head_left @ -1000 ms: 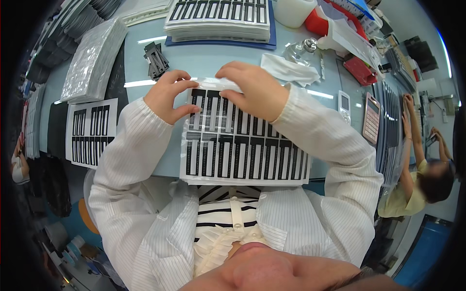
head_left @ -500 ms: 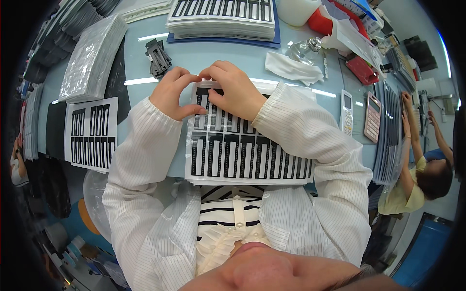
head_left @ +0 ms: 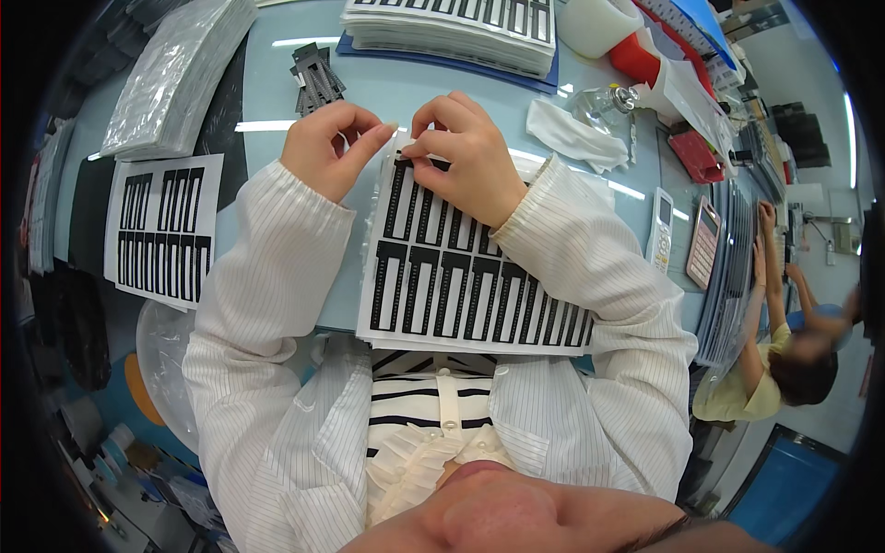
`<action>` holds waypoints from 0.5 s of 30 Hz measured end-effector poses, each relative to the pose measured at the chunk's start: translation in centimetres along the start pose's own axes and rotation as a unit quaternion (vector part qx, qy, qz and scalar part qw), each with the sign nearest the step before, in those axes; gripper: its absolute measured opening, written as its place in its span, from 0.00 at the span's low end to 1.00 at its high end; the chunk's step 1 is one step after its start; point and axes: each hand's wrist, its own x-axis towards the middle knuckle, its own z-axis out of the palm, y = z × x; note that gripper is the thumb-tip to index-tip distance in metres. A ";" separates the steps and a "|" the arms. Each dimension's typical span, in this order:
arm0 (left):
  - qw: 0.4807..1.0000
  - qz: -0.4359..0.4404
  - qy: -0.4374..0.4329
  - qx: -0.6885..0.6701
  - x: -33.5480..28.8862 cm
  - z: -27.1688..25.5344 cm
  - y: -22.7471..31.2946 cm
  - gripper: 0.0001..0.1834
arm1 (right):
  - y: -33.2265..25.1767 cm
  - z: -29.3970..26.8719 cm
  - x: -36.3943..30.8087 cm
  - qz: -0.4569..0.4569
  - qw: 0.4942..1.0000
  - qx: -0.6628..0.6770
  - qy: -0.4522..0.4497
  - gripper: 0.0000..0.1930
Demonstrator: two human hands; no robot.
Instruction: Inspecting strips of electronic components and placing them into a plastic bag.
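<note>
A stack of white sheets (head_left: pixel 366 318) lies before me, bearing rows of black frame-shaped strips with white slots. Just off its upper left corner is my left hand (head_left: pixel 334 147), thumb and forefinger pinched together; whatever sits between the tips is too small to name. Over the stack's top edge rests my right hand (head_left: pixel 468 158), thumb and forefinger closed at the upper end of the leftmost strip. Its fingertips hide what they grip. Beyond my left hand lies a small heap of loose dark strips (head_left: pixel 316 78).
A second printed sheet (head_left: pixel 164 226) and a plastic-wrapped stack (head_left: pixel 175 78) lie left. Behind stands a thick sheet pile (head_left: pixel 452 46). Rightward are a white cloth (head_left: pixel 572 138), glass bottle (head_left: pixel 604 106), remote control (head_left: pixel 660 230) and pink calculator (head_left: pixel 703 244). Another person (head_left: pixel 751 387) works at far right.
My left hand has drawn back from the stack's corner, and its thumb has come up against the forefinger. My right hand's thumb and forefinger have closed near the top edge. The view has shifted slightly.
</note>
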 end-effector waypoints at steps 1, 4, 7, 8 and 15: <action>1.000 -0.009 0.007 0.011 0.1 0.1 0.0 0.14 | -0.2 -0.1 0.1 -0.002 1.000 0.003 -0.003 0.04; 0.997 -0.051 0.005 -0.057 0.5 1.8 -1.8 0.17 | -0.9 -0.6 0.1 -0.032 0.999 -0.012 0.007 0.05; 0.999 -0.009 -0.024 -0.031 0.5 2.4 -1.6 0.17 | -1.2 -0.9 -0.2 -0.069 0.995 -0.073 0.007 0.07; 0.999 0.025 -0.038 -0.009 0.5 2.6 -1.6 0.17 | -1.3 -0.9 -0.5 -0.069 0.994 -0.081 0.007 0.08; 0.978 -0.103 -0.077 -0.167 0.4 3.5 -2.0 0.14 | -2.0 -2.3 -2.9 -0.090 0.994 -0.061 -0.030 0.07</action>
